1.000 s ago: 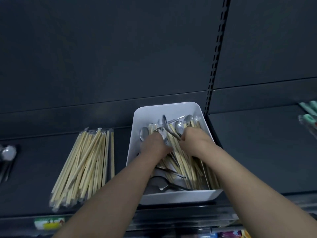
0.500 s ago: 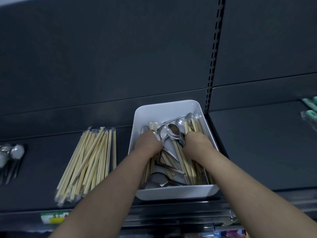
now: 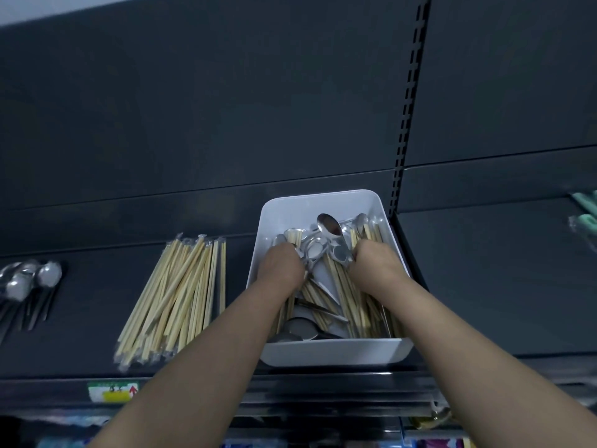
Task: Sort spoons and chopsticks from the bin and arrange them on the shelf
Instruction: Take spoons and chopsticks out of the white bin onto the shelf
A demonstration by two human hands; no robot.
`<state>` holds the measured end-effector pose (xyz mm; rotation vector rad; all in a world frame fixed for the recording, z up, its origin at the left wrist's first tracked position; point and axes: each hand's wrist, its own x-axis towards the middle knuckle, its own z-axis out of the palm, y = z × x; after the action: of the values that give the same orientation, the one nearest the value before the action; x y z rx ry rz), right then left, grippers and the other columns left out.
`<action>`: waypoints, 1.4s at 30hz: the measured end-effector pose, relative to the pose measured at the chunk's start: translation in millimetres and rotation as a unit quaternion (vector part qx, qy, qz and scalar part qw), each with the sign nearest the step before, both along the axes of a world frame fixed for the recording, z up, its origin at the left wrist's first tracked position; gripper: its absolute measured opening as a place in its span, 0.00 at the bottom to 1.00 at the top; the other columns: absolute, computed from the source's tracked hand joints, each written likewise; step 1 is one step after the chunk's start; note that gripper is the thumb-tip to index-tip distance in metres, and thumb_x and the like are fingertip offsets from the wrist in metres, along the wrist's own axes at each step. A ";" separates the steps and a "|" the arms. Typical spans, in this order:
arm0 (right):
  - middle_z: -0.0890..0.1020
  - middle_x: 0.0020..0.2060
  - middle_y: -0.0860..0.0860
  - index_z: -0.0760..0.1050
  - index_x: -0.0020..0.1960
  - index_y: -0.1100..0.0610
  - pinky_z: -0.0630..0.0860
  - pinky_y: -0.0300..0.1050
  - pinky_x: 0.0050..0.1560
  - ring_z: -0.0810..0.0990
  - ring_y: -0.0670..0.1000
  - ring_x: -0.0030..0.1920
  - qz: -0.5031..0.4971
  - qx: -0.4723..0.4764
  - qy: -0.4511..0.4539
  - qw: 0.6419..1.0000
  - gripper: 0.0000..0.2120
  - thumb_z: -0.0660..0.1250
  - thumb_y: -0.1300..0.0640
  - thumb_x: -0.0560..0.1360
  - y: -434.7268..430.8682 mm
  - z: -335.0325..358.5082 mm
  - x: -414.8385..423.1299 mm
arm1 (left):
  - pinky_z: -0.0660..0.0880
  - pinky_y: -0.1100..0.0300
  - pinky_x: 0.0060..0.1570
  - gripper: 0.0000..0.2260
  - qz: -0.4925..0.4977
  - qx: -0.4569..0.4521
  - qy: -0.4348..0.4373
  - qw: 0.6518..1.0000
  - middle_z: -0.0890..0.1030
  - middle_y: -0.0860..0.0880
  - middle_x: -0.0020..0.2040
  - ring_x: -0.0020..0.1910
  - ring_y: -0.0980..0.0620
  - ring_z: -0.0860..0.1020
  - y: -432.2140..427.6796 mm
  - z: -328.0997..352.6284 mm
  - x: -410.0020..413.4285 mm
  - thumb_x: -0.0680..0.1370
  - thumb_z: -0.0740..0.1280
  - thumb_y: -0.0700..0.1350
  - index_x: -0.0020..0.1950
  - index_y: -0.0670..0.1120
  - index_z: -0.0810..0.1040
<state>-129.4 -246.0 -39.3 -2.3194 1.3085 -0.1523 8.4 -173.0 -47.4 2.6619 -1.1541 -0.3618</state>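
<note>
I see a white plastic bin (image 3: 329,352) sitting on the dark shelf (image 3: 484,286), hard against the slotted upright (image 3: 407,101). It is full of pale wooden chopsticks (image 3: 352,299) lying lengthwise, mixed with shiny metal spoons (image 3: 315,250) whose bowls crowd the far end. One spoon (image 3: 329,224) sticks up above the heap, bowl towards me.

Both my hands are down in the bin. The left hand (image 3: 281,266) is curled among spoon bowls at the left, the right hand (image 3: 376,261) curled over chopsticks and a spoon at the right. The fingers are buried in the pile, so I cannot tell what either one actually grips.

To the left of the bin, a sorted pile of wrapped chopsticks (image 3: 176,295) fans out on the shelf, and further left lies a cluster of sorted spoons (image 3: 27,282), somewhat blurred.

Compared with half a second ago, my hands have pulled a little further apart, bare bin floor shows between them, and that raised spoon now stands higher at the back.
</note>
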 end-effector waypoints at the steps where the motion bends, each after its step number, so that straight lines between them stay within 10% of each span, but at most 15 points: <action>1: 0.73 0.38 0.53 0.69 0.43 0.57 0.62 0.40 0.29 0.72 0.55 0.40 -0.008 0.005 -0.001 1.000 0.04 0.61 0.63 0.76 0.1 -1.3 0.0 | 0.70 0.53 0.53 0.18 -0.003 0.007 -0.002 1.000 0.74 0.40 0.65 0.63 0.40 0.73 0.9 1.3 -1.1 0.79 0.59 0.37 0.69 0.40 0.66; 10: 0.80 0.50 0.54 0.75 0.55 0.57 0.69 0.44 0.42 0.77 0.58 0.50 -0.051 -0.028 -0.063 0.996 0.10 0.61 0.62 0.76 8.5 4.4 -5.2 | 0.71 0.52 0.49 0.19 0.016 -0.023 0.055 0.998 0.75 0.40 0.64 0.58 0.39 0.76 5.0 -6.1 -5.3 0.80 0.60 0.43 0.70 0.40 0.67; 19: 0.83 0.39 0.49 0.71 0.47 0.48 0.75 0.47 0.40 0.79 0.54 0.44 0.004 -0.022 -0.183 0.983 0.04 0.63 0.56 0.75 26.4 31.2 37.9 | 0.65 0.57 0.37 0.13 0.124 -0.288 0.115 0.943 0.72 0.49 0.33 0.38 0.45 0.71 26.0 39.0 18.3 0.74 0.59 0.32 0.32 0.46 0.70; 25: 0.82 0.46 0.47 0.73 0.49 0.48 0.68 0.43 0.40 0.78 0.54 0.49 0.088 -0.027 -0.168 0.982 0.04 0.63 0.55 0.75 82.9 35.1 111.2 | 0.74 0.55 0.57 0.19 0.246 -0.294 0.143 0.912 0.78 0.45 0.62 0.59 0.44 0.77 107.9 35.0 85.5 0.76 0.59 0.36 0.66 0.45 0.75; 34: 0.82 0.51 0.47 0.76 0.53 0.49 0.69 0.43 0.43 0.79 0.54 0.54 0.209 -0.019 -0.108 0.972 0.07 0.64 0.53 0.76 217.9 15.2 281.8 | 0.77 0.50 0.56 0.20 0.367 -0.318 0.137 0.863 0.79 0.46 0.61 0.57 0.42 0.77 279.3 14.6 232.4 0.76 0.59 0.35 0.65 0.48 0.76; 42: 0.81 0.51 0.48 0.74 0.56 0.49 0.68 0.43 0.44 0.78 0.53 0.53 0.159 0.059 -0.088 0.981 0.09 0.65 0.53 0.76 327.6 -6.5 434.8 | 0.76 0.50 0.49 0.22 0.357 -0.264 0.114 0.889 0.77 0.42 0.64 0.55 0.38 0.77 392.2 -3.8 378.8 0.78 0.55 0.34 0.70 0.46 0.71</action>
<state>305.4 81.5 -45.8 -2.3187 0.8253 -0.1670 387.1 219.2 -51.2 2.2563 -0.1141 -0.1763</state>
